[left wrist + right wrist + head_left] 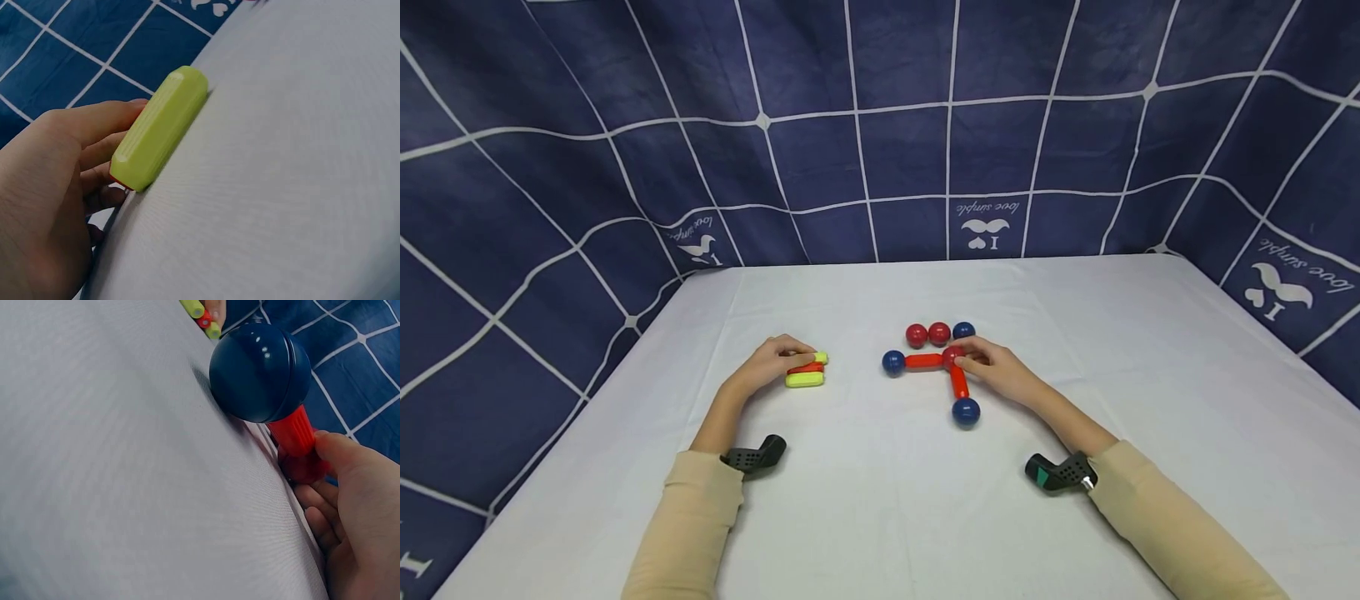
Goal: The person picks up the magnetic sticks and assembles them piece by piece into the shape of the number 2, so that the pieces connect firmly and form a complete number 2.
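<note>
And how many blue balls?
3: the left blue ball, on one red rod; the near blue ball, on another rod; the back blue ball, beside a red ball, partly behind the right hand.

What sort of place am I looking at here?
Probably an improvised tabletop recording booth: a white-covered table, grid-patterned navy cloth hung around it, and a black device on each wrist.

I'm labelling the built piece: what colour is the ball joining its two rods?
The joining ball is red, clearest in the head view.
</note>
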The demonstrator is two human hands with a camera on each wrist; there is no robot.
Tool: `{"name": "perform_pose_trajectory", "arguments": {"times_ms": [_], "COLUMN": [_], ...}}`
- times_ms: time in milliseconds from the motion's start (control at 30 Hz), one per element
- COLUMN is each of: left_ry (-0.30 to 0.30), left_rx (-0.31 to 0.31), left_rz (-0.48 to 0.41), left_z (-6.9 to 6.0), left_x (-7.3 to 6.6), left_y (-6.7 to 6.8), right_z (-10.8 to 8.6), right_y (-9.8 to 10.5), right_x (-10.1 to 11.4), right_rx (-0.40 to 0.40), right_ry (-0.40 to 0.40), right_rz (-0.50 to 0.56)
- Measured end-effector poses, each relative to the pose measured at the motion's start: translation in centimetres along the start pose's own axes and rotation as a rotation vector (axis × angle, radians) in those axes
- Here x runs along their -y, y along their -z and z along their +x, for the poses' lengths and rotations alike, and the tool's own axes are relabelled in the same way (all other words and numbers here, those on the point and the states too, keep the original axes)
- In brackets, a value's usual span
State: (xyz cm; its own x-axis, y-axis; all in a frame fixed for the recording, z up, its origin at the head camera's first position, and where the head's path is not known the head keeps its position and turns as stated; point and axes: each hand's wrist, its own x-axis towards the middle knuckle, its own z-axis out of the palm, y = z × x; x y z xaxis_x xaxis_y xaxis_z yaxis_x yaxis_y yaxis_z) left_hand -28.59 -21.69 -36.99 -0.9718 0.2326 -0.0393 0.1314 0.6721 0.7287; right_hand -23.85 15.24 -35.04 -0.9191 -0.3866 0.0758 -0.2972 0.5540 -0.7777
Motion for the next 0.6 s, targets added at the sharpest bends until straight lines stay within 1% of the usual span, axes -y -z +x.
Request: {"name": "perform_pose_trajectory", "arguments": {"times_ms": [100, 233, 333, 400, 500, 600], "left_ry": [0.016, 0.074, 0.085, 0.061, 0.011, -0.038], "left_rx": [-0.007, -0.028, -0.074, -0.12, -0.197, -0.253], "left_rz": [-0.019, -0.046, -0.076, -0.097, -0.099, -0.116], "left_z": [0.0, -0.1, -0.1, 0.0, 0.2, 0.2], "left_x": [0.1, 0.1, 0.0, -0.2, -0.8, -1.8], "left_y": [-0.1, -0.3, -0.3, -0.4, -0.6, -1.0], "right_z": [0.5, 1.3, 1.5, 1.6, 1.6, 1.5], "right_y": [-0.2, -0.5, -0.5, -0.4, -0.4, -0.4], "right_x": [-1.2, -3.2, -3.7, -3.8, -3.7, -3.7], "right_rx": [-0.004, -0.005, -0.004, -0.005, -0.003, -0.002], "right_ry": [-0.008, -0.009, 0.002, 0.007, 0.008, 0.008], "right_rz": [0.0, 0.005, 0.009, 0.009, 0.008, 0.01]}}
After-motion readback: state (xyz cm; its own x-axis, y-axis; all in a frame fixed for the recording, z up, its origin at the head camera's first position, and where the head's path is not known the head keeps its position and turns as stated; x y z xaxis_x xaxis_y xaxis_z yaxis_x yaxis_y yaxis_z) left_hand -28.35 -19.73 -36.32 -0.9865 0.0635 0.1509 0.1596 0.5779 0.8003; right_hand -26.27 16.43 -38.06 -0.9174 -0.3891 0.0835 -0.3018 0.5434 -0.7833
